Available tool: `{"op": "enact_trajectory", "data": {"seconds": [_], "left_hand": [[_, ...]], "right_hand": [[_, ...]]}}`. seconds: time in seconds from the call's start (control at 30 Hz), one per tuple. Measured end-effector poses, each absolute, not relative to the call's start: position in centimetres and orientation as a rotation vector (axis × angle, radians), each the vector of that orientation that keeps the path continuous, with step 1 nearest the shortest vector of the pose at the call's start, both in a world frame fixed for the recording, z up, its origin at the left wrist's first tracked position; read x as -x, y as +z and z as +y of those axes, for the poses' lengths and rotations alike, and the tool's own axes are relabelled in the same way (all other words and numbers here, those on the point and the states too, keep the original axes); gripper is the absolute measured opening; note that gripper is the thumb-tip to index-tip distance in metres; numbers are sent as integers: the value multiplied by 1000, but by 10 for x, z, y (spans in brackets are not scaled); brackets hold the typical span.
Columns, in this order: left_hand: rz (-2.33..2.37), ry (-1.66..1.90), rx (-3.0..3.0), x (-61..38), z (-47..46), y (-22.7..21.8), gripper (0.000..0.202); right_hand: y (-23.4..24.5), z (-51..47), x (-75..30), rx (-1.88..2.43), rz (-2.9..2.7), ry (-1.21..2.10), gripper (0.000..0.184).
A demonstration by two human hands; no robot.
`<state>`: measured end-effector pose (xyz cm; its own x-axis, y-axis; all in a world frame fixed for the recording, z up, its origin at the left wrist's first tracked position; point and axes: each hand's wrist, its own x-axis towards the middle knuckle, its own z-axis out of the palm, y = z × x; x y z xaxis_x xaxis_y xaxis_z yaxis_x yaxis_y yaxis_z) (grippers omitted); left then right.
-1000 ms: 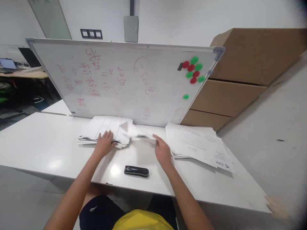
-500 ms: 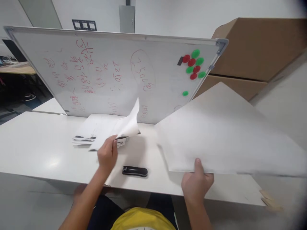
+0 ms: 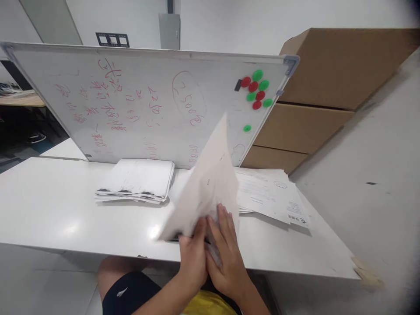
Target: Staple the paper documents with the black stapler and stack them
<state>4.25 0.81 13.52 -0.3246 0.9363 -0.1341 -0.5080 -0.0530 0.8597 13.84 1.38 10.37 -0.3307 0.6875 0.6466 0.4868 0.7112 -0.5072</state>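
Both my hands meet at the table's near edge, gripping a few white paper sheets [image 3: 210, 183] that stand tilted upward. My left hand [image 3: 193, 256] clasps their lower left side, fingers closed. My right hand [image 3: 228, 251] presses against their lower right part, fingers wrapped on the paper. The sheets hide most of the black stapler; only a dark sliver shows under them. A neat paper stack [image 3: 136, 179] lies to the left, and a looser printed pile [image 3: 272, 197] lies to the right.
A whiteboard [image 3: 147, 100] with red writing and red and green magnets [image 3: 257, 89] leans upright along the back of the white table [image 3: 59, 205]. Brown cardboard boxes [image 3: 328, 87] stand behind at the right. A grey wall runs along the right side.
My left hand left the left stack with a sheet and came to the centre. My right hand brought its large sheet down from the right. Both hands now hold the sheets together over the stapler.
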Motion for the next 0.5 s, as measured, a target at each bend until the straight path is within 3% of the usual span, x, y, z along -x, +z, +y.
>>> {"op": "enact_trajectory", "data": {"seconds": [0.17, 0.27, 0.37, 0.5], "left_hand": [[877, 1847, -64, -22, 22, 149, 34], [808, 1762, 69, -9, 26, 142, 32], [761, 1691, 71, -8, 29, 126, 27], [761, 1620, -112, -14, 26, 100, 29]], "right_hand": [[82, 2, -168, 1129, -1527, 364, 58], [66, 2, -185, 1312, -990, 890, 62], [64, 8, -191, 1051, -794, 1413, 67], [68, 26, -196, 1036, -772, 1361, 58]]}}
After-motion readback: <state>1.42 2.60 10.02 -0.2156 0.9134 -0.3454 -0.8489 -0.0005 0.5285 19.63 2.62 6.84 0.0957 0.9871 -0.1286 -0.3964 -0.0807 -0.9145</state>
